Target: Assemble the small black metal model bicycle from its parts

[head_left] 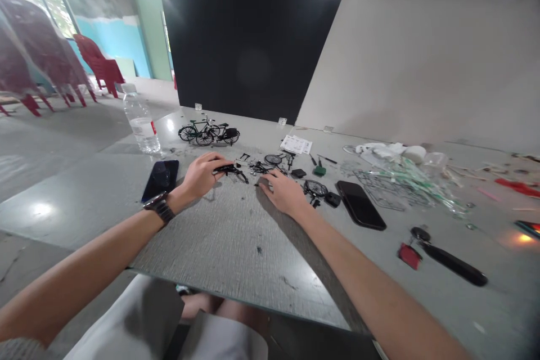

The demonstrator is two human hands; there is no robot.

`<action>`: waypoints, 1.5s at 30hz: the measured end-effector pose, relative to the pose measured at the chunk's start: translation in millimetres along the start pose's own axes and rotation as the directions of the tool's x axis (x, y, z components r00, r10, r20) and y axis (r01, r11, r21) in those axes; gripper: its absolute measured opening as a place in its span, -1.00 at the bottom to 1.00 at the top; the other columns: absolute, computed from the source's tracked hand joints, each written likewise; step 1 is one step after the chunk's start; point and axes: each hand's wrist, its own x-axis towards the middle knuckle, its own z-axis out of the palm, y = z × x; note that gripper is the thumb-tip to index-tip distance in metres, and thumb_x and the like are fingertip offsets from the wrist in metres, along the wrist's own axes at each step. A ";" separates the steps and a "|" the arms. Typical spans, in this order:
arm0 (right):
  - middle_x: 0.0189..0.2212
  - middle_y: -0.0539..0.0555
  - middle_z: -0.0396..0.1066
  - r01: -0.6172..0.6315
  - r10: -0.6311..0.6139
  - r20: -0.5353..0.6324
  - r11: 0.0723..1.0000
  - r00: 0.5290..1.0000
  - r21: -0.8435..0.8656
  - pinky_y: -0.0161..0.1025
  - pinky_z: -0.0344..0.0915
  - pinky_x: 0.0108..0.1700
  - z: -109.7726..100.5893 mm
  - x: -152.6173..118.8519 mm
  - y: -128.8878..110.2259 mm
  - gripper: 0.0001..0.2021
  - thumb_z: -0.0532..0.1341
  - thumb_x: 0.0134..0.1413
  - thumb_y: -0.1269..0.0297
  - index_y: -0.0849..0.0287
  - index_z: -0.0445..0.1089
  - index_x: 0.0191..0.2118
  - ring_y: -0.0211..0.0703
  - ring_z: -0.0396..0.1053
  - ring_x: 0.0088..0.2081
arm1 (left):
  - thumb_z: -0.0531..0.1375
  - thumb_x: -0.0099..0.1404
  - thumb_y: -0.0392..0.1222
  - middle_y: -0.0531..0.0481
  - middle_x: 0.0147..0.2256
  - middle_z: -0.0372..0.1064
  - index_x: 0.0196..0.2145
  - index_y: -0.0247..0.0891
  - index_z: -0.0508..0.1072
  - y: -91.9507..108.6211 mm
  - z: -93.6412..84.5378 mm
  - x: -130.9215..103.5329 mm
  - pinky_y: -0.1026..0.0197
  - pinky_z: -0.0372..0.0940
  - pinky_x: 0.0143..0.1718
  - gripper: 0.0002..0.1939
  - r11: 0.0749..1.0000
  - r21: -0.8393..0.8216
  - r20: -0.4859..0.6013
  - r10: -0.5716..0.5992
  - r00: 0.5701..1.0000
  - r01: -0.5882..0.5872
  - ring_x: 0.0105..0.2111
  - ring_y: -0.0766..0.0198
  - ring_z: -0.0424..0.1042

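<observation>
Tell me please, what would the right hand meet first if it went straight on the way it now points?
Most likely the small black model-bicycle parts just beyond the right hand's fingertips; it may already touch them, though depth is unclear.

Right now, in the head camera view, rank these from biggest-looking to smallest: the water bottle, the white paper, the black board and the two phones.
1. Black board
2. Water bottle
3. Left phone and right phone: unranked, they look alike and the right one seems nearer
4. White paper
</observation>
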 end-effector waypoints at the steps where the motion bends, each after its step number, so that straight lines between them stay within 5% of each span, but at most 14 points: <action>1: 0.20 0.24 0.36 0.005 -0.005 0.002 1.000 1.000 -0.006 -0.16 0.37 -0.33 0.1 0.1 0.7 -0.60 0.03 0.40 0.15 0.17 0.44 0.16 0.05 0.51 -0.14 | 0.24 0.33 -0.35 -0.11 -0.07 0.49 0.00 -0.15 0.58 0.2 0.2 -0.1 -0.01 0.44 -0.10 -0.69 1.000 0.000 0.004 -0.005 1.000 0.005 -0.10 0.09 0.47; 10: 0.05 0.19 0.49 0.037 -0.037 -0.030 0.999 0.999 -0.001 -0.18 0.37 -0.27 0.4 -0.6 0.4 -0.66 0.03 0.41 0.19 0.18 0.49 0.04 0.04 0.51 -0.09 | 0.24 0.33 -0.34 -0.12 -0.10 0.50 0.00 -0.14 0.59 5.6 4.6 -0.9 0.05 0.43 -0.15 -0.69 1.000 0.013 0.043 -0.017 0.999 0.017 -0.13 0.09 0.48; 22: 0.19 0.19 0.40 -0.025 0.031 -0.064 0.996 0.997 0.085 -0.15 0.39 -0.09 1.6 0.8 1.6 -0.61 0.05 0.39 0.21 0.18 0.36 0.21 0.07 0.45 0.06 | 0.26 0.31 -0.36 -0.12 -0.10 0.52 -0.02 -0.15 0.60 8.5 8.5 -1.4 0.03 0.44 -0.13 -0.69 1.000 -0.002 0.050 -0.006 0.999 0.006 -0.13 0.10 0.50; 26: 0.25 0.23 0.33 -0.136 0.148 -0.116 0.985 0.982 0.107 -0.14 0.40 -0.15 1.0 1.6 3.5 -0.55 0.02 0.38 0.25 0.18 0.24 0.31 0.09 0.48 -0.01 | 0.25 0.32 -0.34 -0.14 -0.09 0.51 -0.02 -0.16 0.60 9.5 8.4 -1.5 0.00 0.44 -0.11 -0.71 1.000 -0.018 0.050 -0.007 0.999 0.008 -0.12 0.08 0.49; 29: 0.31 0.22 0.25 -0.096 0.102 -0.088 0.993 0.991 0.064 -0.12 0.42 -0.17 3.9 3.1 5.9 -0.48 0.00 0.37 0.28 0.16 0.14 0.39 0.12 0.46 0.04 | 0.25 0.34 -0.32 -0.14 -0.07 0.51 0.00 -0.14 0.59 9.7 9.1 -2.5 0.01 0.45 -0.10 -0.70 1.000 -0.014 0.059 0.003 0.998 -0.002 -0.10 0.08 0.49; 40: 0.28 0.11 0.32 -0.004 0.009 -0.079 0.998 0.997 0.055 -0.05 0.42 0.04 9.9 4.0 7.9 -0.55 -0.04 0.39 0.34 0.14 0.35 0.28 0.08 0.40 0.17 | 0.26 0.29 -0.39 -0.09 -0.07 0.50 0.01 -0.09 0.57 12.3 13.9 -3.2 0.01 0.43 -0.07 -0.64 0.997 0.008 0.126 0.077 0.989 -0.078 -0.09 0.09 0.49; 45: 0.20 0.20 0.41 0.044 -0.013 -0.164 0.982 0.986 0.186 -0.08 0.38 0.09 4.6 4.0 4.4 -0.59 0.08 0.40 0.11 0.18 0.41 0.20 0.08 0.40 0.16 | 0.26 0.29 -0.40 -0.09 -0.07 0.50 0.01 -0.09 0.57 13.4 13.8 -3.2 0.02 0.41 -0.07 -0.63 0.996 0.005 0.133 0.085 0.988 -0.086 -0.09 0.10 0.49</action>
